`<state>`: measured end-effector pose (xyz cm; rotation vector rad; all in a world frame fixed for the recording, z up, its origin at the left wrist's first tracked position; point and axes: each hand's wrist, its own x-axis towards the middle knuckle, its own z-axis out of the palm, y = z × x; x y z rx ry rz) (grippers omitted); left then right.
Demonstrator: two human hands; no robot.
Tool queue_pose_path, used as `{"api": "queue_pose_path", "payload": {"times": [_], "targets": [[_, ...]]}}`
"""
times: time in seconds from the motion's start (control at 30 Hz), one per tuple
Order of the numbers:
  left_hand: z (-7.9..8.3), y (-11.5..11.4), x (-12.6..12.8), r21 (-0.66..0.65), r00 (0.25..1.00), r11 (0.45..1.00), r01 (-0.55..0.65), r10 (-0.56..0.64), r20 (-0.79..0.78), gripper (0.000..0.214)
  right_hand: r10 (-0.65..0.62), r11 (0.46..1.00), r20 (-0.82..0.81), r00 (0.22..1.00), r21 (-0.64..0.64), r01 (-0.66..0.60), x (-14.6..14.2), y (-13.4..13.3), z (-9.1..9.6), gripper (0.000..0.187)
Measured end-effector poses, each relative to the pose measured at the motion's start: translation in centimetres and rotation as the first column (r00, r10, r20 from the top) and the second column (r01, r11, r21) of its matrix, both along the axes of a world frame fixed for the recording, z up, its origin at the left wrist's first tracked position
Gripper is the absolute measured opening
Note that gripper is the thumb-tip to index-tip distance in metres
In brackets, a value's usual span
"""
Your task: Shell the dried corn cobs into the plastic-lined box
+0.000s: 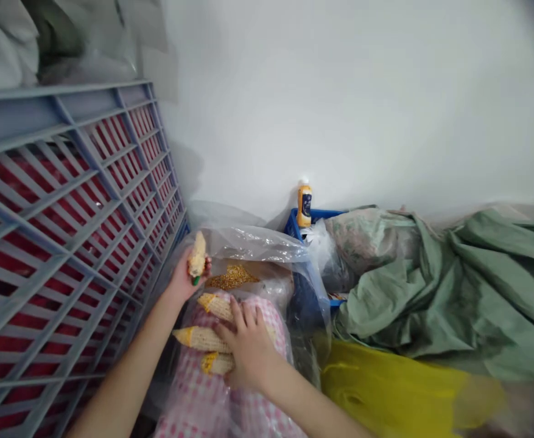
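The left hand clasps a rough, tapered cob; the right hand spreads over pitted cobs.

Wall: softly lit, faint shadows beyond the hands.
Bag: small glints just beyond them.
Yellow sheet: blurred, to their right.

Four corn cobs, two hands and one bottle show.

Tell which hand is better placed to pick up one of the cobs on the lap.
Right, most likely: the right hand lies against those cobs, while the left hand holds another cob near the kernels.
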<state>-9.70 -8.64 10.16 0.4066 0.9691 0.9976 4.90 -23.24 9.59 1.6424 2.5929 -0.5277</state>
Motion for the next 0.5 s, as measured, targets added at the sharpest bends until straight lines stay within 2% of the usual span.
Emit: {"api": "queue_pose_path", "payload": {"times": [0.17, 0.27, 0.37, 0.43, 0.47, 0.5], "targets": [[-0.1, -0.9, 1.1, -0.034, 0.993, 0.995, 0.099, -0.096, 0.074, 0.035, -0.08, 0.996, 0.038, 0.996, 0.046, 0.078, -0.6, -0.6, -0.5, 0.077], [-0.3, -0.4, 1.1, -0.028, 0.999, 1.0, -0.013, 0.014, 0.034, 0.034, -0.099, 0.995, 0.028, 0.995, 0.009, 0.099, 0.9, 0.7, 0.6, 0.08], [0.1, 0.5, 1.0, 0.014, 0.982, 0.982, -0.188, 0.188, 0.024, 0.033, -0.165, 0.98, -0.018, 0.986, -0.113, 0.162, 4.3, 4.8, 1.5, 0.078], [0.6, 1.2, 1.0, 0.053, 0.965, 0.965, -0.256, 0.253, 0.063, 0.035, -0.216, 0.948, -0.064, 0.974, -0.252, 0.194, 6.5, 8.9, 1.2, 0.072], [0.9, 1.4, 1.0, 0.072, 0.961, 0.961, -0.268, 0.261, 0.092, 0.037, -0.264, 0.908, -0.086, 0.961, -0.358, 0.218, 7.2, 11.1, 0.5, 0.067], [1.0, 1.6, 1.1, 0.085, 0.958, 0.959, -0.271, 0.259, 0.124, 0.038, -0.313, 0.837, -0.084, 0.946, -0.495, 0.233, 7.7, 13.2, -0.3, 0.059]]}}
